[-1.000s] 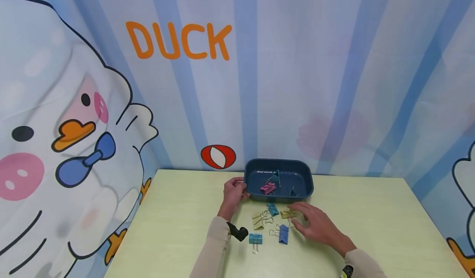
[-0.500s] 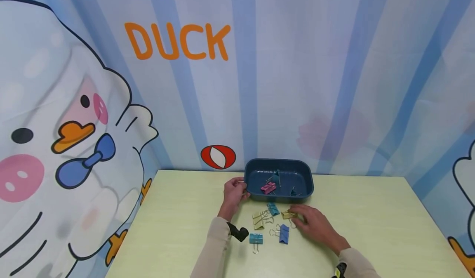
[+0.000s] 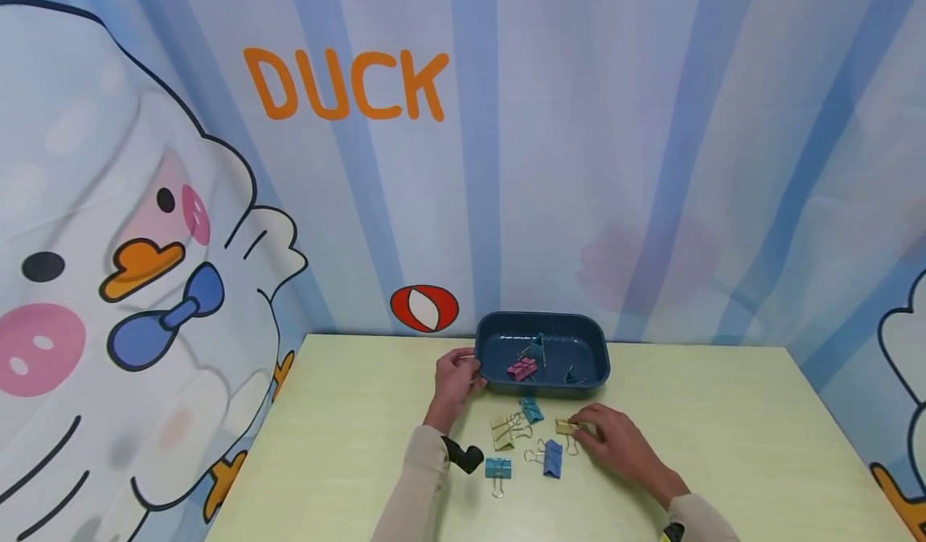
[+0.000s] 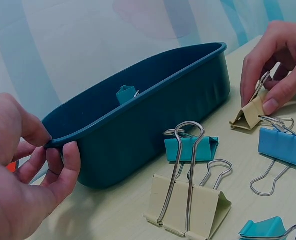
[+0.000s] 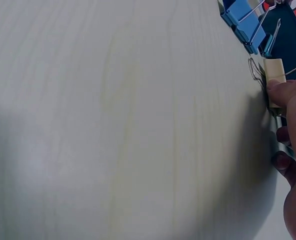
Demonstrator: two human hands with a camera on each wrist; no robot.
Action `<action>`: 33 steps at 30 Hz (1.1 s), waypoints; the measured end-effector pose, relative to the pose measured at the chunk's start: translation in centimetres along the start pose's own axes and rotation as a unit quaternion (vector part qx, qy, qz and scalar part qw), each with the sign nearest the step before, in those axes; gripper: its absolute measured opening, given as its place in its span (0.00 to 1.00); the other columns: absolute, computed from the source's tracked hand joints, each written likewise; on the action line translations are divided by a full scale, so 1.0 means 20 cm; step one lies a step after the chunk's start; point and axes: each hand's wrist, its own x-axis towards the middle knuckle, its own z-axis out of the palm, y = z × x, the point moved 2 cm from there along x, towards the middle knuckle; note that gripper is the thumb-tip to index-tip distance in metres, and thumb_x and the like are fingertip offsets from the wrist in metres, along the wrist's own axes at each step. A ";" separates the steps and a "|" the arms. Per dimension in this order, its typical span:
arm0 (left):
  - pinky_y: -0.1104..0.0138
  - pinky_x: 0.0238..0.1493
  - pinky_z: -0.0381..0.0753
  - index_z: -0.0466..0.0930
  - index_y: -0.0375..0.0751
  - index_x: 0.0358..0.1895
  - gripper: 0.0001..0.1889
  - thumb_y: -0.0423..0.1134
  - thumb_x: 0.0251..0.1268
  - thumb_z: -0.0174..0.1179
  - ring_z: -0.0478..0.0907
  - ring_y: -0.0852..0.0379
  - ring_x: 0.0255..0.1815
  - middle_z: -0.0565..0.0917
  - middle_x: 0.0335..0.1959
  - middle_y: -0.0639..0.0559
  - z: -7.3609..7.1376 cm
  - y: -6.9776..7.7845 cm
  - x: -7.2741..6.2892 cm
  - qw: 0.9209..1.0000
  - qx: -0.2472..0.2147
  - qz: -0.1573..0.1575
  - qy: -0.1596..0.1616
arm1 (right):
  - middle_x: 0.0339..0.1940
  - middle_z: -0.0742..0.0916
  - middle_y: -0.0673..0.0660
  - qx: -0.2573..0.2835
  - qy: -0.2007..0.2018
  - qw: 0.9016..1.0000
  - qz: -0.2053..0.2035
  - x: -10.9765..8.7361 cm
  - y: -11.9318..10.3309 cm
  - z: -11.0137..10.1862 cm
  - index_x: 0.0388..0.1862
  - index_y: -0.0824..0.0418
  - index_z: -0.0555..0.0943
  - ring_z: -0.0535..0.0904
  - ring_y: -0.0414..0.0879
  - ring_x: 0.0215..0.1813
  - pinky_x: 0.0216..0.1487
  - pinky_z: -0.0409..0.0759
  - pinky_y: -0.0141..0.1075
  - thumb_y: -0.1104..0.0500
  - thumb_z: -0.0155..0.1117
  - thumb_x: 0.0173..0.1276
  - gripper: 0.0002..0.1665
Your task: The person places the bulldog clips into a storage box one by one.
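Observation:
At the left end of the dark blue tray (image 3: 544,389), my left hand (image 3: 453,383) pinches the rim, thumb on top and fingers curled against the outer wall. My right hand (image 3: 620,439) pinches a yellow binder clip (image 4: 248,115) between thumb and fingers, to the right of the other clips. In the right wrist view this yellow clip (image 5: 274,70) shows its wire handles sticking out to both sides. Inside the tray lie a pink binder clip (image 3: 522,367) and teal ones, including a larger teal clip (image 3: 538,347).
Before the tray lie a second yellow clip (image 4: 183,205), a teal clip (image 3: 531,409), a blue clip (image 3: 553,459) and another teal clip (image 3: 498,468). They rest on a pale wooden table (image 3: 347,445). A printed curtain (image 3: 550,164) hangs directly behind the tray.
My right hand's fingers have closed on the yellow binder clip and moved it slightly right and toward me. The left hand keeps its place on the tray rim.

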 end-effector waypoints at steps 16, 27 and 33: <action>0.68 0.33 0.86 0.78 0.29 0.63 0.18 0.28 0.72 0.55 0.83 0.50 0.36 0.82 0.54 0.30 0.00 -0.01 0.01 1.000 0.001 -0.008 0.004 | 0.41 0.88 0.45 -0.024 0.044 0.998 -0.025 0.02 -0.09 -0.18 0.46 0.54 0.90 0.75 0.34 0.33 0.31 0.76 0.31 0.63 0.76 0.65 0.11; 0.67 0.35 0.86 0.78 0.29 0.62 0.18 0.27 0.72 0.55 0.83 0.49 0.36 0.81 0.54 0.30 0.00 0.00 0.00 1.000 0.000 -0.007 0.009 | 0.45 0.88 0.50 -0.069 0.057 0.989 -0.115 0.20 -0.20 -0.37 0.49 0.55 0.89 0.84 0.42 0.41 0.36 0.83 0.38 0.63 0.76 0.65 0.14; 0.68 0.34 0.86 0.77 0.29 0.63 0.18 0.27 0.72 0.55 0.83 0.50 0.35 0.82 0.55 0.30 0.00 0.00 0.00 1.000 -0.005 -0.010 0.004 | 0.47 0.88 0.54 -0.084 0.064 0.986 -0.128 0.33 -0.26 -0.48 0.51 0.58 0.89 0.86 0.48 0.45 0.41 0.86 0.46 0.62 0.76 0.65 0.15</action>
